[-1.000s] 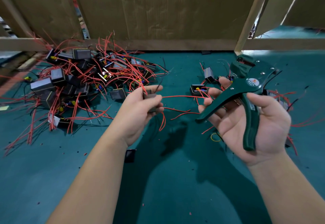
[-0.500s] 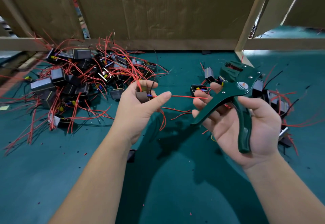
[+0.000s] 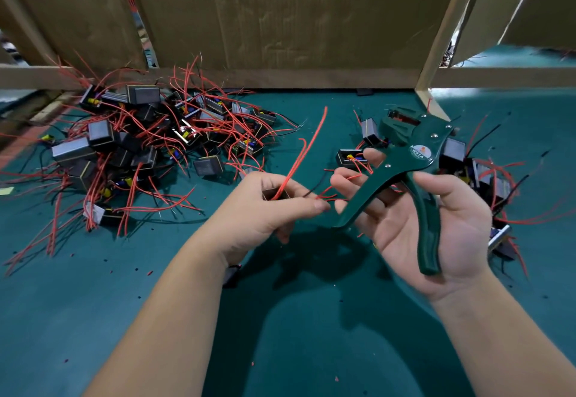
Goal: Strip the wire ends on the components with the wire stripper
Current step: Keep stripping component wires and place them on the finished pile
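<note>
My left hand [image 3: 265, 209] grips a small dark component [image 3: 271, 193] at the centre, mostly hidden in the fingers. Its red wire [image 3: 304, 152] sticks up and to the right, and a short black wire points toward the right hand. My right hand [image 3: 436, 228] holds the green wire stripper [image 3: 405, 159] by its handles, palm up, jaws pointing up and away. The stripper's handles are spread and nothing sits in the jaws. The two hands are close together, fingertips almost touching.
A big heap of components with red wires [image 3: 140, 147] lies at the left on the green mat [image 3: 311, 334]. A smaller group of components [image 3: 486, 178] lies behind my right hand. Cardboard walls [image 3: 280, 16] and wooden rails close off the back.
My left hand turned the component, so the red wire that pointed right toward the stripper now stands upward. Both hands dropped slightly and came closer together.
</note>
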Motion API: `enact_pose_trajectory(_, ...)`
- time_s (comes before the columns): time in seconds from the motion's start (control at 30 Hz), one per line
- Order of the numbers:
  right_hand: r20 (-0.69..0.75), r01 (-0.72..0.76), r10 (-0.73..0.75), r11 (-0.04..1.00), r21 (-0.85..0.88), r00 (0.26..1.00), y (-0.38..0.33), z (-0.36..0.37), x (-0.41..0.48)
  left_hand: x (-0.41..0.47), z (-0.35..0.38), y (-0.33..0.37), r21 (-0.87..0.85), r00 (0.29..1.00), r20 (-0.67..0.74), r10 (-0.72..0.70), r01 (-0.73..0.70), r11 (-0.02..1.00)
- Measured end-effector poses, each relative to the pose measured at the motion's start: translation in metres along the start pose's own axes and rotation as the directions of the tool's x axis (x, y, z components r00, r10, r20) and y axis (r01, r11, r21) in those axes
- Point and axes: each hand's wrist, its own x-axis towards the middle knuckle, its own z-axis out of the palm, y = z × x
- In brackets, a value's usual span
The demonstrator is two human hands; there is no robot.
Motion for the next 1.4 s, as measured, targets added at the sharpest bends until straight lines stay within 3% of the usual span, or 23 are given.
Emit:
enact_pose_trajectory(0.13, 0.013, -0.002, 0.003, 1.000, -0.010, 1.000, 0.000, 0.001, 0.000, 0.003, -0.002, 0.000, -0.106, 0.998, -0.062, -0.008, 0.002, 0.994)
enact_pose_trajectory(0.23, 0.049, -0.006, 0.008, 0.999, -0.041, 0.999, 0.004, 0.002, -0.002, 0.002, -0.001, 0.000, -0.116, 0.999, -0.034, -0.006, 0.002, 0.993)
enact_pose_trajectory(0.83, 0.109, -0.013, 0.020, 0.998, -0.063, 0.994, 0.007, 0.001, -0.002, -0.002, -0.005, 0.005, -0.029, 1.000, 0.023, 0.005, -0.004, 1.000)
enact_pose_trajectory(0.93, 0.109, -0.013, 0.022, 0.997, -0.082, 0.994, 0.006, 0.001, -0.002, 0.001, -0.002, 0.003, -0.047, 0.995, -0.103, -0.005, 0.000, 0.999)
enact_pose_trajectory(1.03, 0.018, -0.021, 0.024, 0.986, -0.168, 1.000, 0.007, 0.000, 0.000, 0.007, -0.003, 0.001, -0.146, 0.955, -0.297, -0.003, -0.042, 0.988)
enact_pose_trajectory(1.17, -0.015, -0.182, 0.183, 0.959, -0.217, 0.983, 0.006, -0.002, 0.000, 0.008, -0.010, 0.004, -0.203, 0.907, -0.419, 0.051, -0.148, 0.968)
enact_pose_trajectory(1.3, 0.133, -0.344, 0.382, 0.908, -0.240, 0.915, 0.007, -0.002, -0.004, 0.004, -0.017, 0.005, 0.067, 0.872, -0.435, 0.224, -0.217, 0.974)
enact_pose_trajectory(1.4, 0.150, -0.371, 0.413, 0.896, -0.244, 0.898, 0.008, -0.002, -0.004, 0.004, -0.020, 0.003, 0.070, 0.880, -0.406, 0.246, -0.238, 0.969)
